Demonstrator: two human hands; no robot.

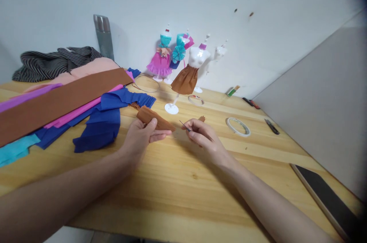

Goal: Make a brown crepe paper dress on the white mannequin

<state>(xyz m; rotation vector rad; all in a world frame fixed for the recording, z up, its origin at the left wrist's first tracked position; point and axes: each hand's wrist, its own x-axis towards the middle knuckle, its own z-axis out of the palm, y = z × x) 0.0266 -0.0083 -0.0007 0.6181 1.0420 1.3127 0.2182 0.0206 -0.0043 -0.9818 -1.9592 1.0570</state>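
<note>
Both forearms reach in over the wooden worktop (183, 197) from six o'clock. Left hand (140, 137) is closed on a pleated brown strip (156, 119), thumb pressed on top, fingers underneath. Right hand (203, 137) pinches a thin needle (185, 125), its tip aimed at ten o'clock, just short of the strip's near end. That strip looks light, soft and easily crushed, so a hold across its folded end seems best for keeping the pleats. Blue pleated fabric (100, 126) lies at nine o'clock of the hands, a mannequin in a brown skirt (187, 78) stands at twelve, and a tape roll (237, 126) lies at three.
</note>
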